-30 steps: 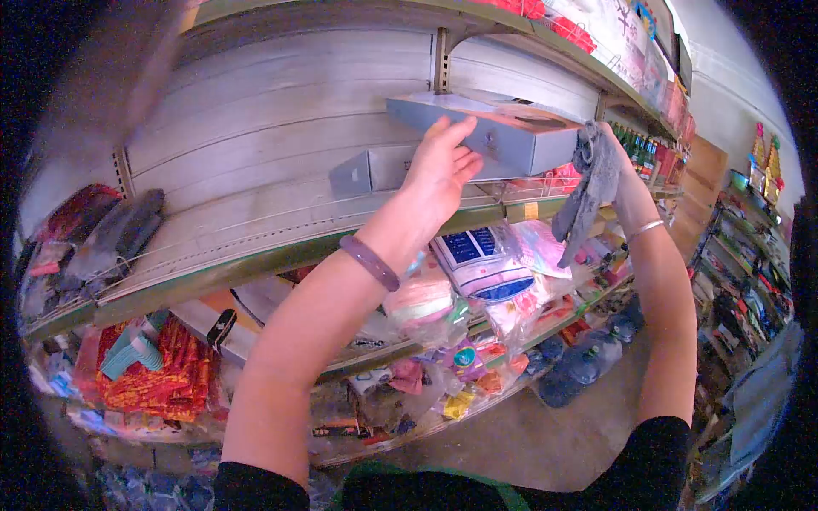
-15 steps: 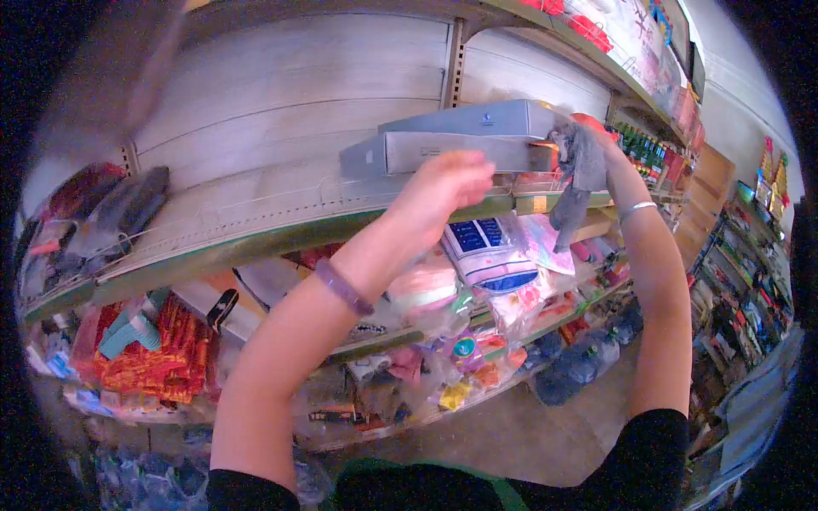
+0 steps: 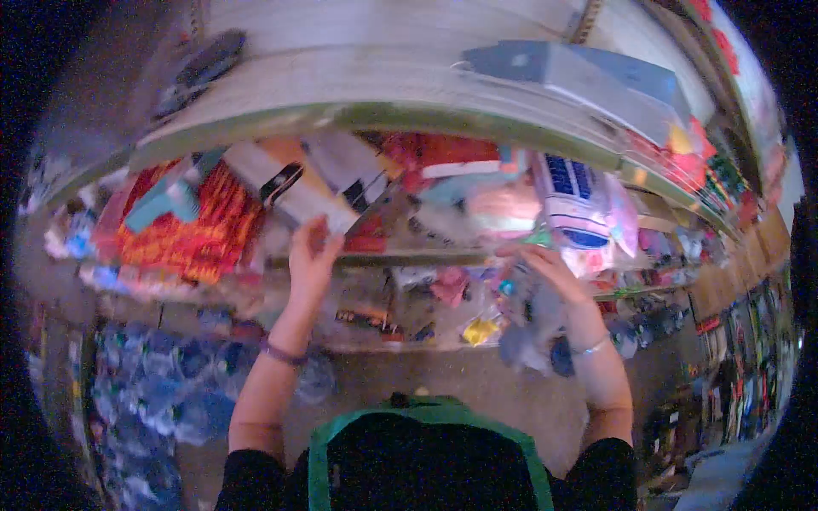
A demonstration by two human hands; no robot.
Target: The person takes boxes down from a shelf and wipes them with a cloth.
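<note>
My left hand (image 3: 312,260) is raised in front of the middle shelf, just below the end of a long white box (image 3: 294,192). Its thumb and fingers are apart, with nothing visible between them. Farther right, my right hand (image 3: 552,271) is closed on a grey cloth (image 3: 535,319), which hangs below the fingers; blur hides the exact grip. Behind that hand are a pale pink package (image 3: 503,209) and a blue-and-white package (image 3: 575,200) in clear plastic.
Grey-blue boxes (image 3: 588,81) lie on the upper shelf, whose green front edge (image 3: 366,115) runs above my hands. Red-orange patterned packs (image 3: 192,217) are at left. Several large clear bottles (image 3: 162,375) stand on the floor, and a packed shelf (image 3: 741,358) lines the right.
My view has tipped downward and turned left. Both hands have come down from the upper shelf to the middle one. The grey cloth has come down with my right hand, away from the boxes.
</note>
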